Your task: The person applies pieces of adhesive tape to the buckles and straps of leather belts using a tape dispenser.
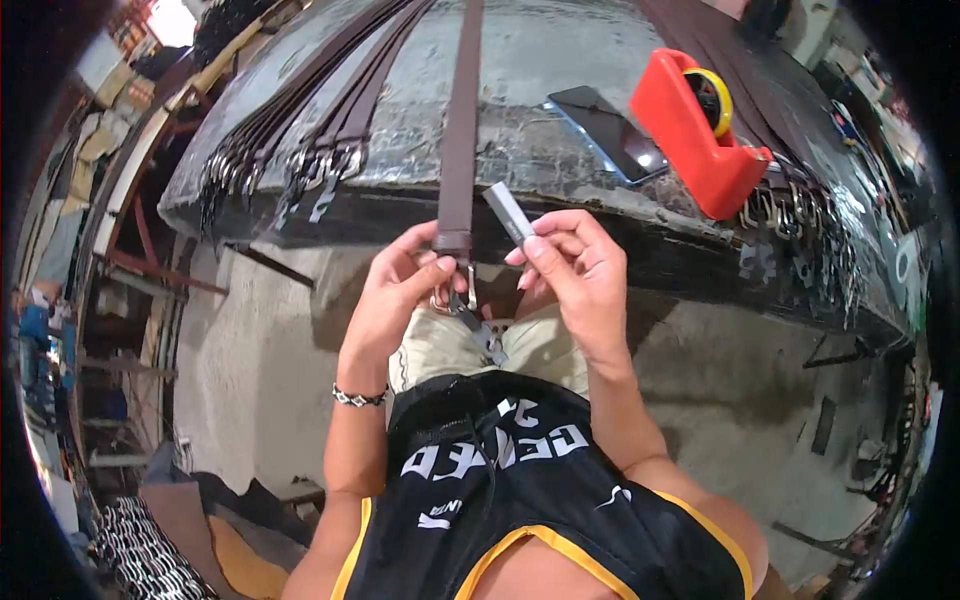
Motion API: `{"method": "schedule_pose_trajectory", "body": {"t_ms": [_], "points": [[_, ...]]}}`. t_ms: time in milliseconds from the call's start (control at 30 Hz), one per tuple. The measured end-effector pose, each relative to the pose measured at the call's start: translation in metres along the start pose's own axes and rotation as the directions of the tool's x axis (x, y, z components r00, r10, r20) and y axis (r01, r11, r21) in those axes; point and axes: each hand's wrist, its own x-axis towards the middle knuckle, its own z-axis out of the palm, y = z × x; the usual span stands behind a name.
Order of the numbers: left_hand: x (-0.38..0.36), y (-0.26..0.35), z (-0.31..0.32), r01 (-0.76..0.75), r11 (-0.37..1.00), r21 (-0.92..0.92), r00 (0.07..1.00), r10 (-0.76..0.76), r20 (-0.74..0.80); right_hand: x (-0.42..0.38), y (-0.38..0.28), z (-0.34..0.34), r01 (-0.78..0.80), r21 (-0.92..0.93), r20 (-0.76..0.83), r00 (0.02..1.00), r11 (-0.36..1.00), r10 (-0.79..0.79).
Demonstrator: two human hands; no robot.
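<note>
Straight outward from left hand (402,282), brown belt (462,130).

Belt (460,140): dark brown, flat, straight; laid across worktop (560,50), near end past its edge.
Buckle (472,286): silvery metal, at belt's near end, partly hidden.
Grey strip (510,210): small, narrow; raised, tilted, upper end leaning toward belt, apart from it; markings too small to read.
</note>
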Motion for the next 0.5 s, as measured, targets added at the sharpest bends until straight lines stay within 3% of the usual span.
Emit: {"method": "schedule_pose_trajectory", "body": {"t_ms": [33,167,300,500], "points": [[-0.008,0.004,-0.001,0.076,0.997,-0.019,0.996,-0.075,0.041,-0.001,-0.002,0.001,-0.03,-0.015,-0.008,1.0,0.999,0.03],[-0.014,-0.022,-0.003,-0.067,0.998,0.013,0.998,0.066,0.011,-0.001,0.006,0.001,-0.032,-0.071,0.001,0.999,0.997,0.032],[-0.018,-0.016,0.013,-0.046,0.981,-0.187,0.999,0.046,-0.008,-0.001,0.012,0.007,-0.028,-0.069,0.015,0.999,0.997,0.03],[-0.022,-0.022,0.004,-0.02,0.971,-0.237,1.0,0.018,-0.01,-0.001,0.018,0.011,-0.053,-0.151,0.061,0.996,0.987,0.062]]}}
